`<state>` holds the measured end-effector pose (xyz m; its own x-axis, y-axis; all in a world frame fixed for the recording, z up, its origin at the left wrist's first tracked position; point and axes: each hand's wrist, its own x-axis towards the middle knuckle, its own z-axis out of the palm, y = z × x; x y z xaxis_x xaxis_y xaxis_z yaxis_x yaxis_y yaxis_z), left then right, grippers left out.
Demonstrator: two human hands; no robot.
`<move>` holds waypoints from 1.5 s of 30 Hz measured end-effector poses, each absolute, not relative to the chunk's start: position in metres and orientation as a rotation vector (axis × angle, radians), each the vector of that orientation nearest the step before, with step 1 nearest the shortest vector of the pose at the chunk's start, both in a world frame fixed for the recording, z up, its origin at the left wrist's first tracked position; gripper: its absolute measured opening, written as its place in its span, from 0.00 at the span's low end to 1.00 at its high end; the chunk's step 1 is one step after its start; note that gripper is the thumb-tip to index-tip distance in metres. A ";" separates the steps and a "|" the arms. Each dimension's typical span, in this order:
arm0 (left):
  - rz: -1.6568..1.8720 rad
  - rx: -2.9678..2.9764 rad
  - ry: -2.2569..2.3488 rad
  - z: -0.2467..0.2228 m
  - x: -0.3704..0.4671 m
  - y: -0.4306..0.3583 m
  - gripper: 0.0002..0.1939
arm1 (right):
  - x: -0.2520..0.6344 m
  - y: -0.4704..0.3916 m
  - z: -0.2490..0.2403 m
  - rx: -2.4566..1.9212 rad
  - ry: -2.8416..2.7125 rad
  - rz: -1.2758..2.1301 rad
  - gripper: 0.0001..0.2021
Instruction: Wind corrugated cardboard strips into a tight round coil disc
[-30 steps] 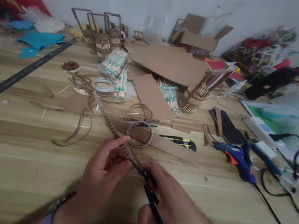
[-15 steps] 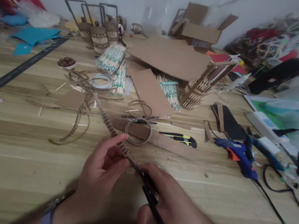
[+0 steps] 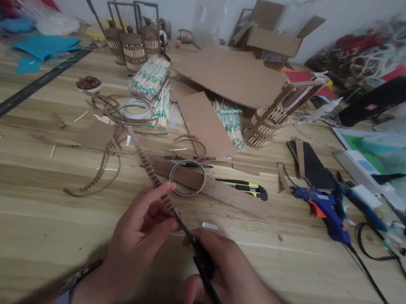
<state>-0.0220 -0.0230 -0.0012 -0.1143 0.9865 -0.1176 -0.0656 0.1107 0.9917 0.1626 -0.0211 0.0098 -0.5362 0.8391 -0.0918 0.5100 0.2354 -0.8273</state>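
Note:
My left hand [image 3: 140, 236] pinches a narrow brown strip of corrugated cardboard [image 3: 144, 161] near its lower end, index finger stretched along it. The strip runs up and away over the table. My right hand [image 3: 225, 272] is closed around black scissors [image 3: 204, 269], the thumb apart below. Their dark blades point up-left to the strip's end at my left fingertips; whether they touch it is hard to tell. A small pale scrap [image 3: 209, 225] lies just beyond my right knuckles. Past my hands is a thin ring [image 3: 185, 193] on a flat cardboard strip [image 3: 234, 197].
A yellow-black utility knife [image 3: 254, 190] lies behind the flat strip. At right are a blue glue gun [image 3: 326, 211] with its cord and a black plate [image 3: 313, 166]. Further back stand a slatted basket [image 3: 263, 130], bundled sticks [image 3: 151, 77] and a bowl of brown balls [image 3: 89, 85].
The small pale scrap now shows on the table by my right hand. The scissor blades look narrower, closed together at the strip's end. Both hands stay almost in place.

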 end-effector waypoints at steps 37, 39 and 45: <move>1.377 1.041 1.066 -0.014 -0.016 -0.027 0.29 | 0.161 -0.023 -0.002 -1.212 -1.920 1.320 0.24; 1.495 0.997 1.114 -0.011 -0.019 -0.023 0.28 | 0.162 -0.023 -0.004 -1.244 -1.964 1.240 0.25; 1.251 0.980 1.223 0.000 -0.028 -0.012 0.17 | 0.164 -0.022 -0.006 -1.246 -2.128 0.987 0.30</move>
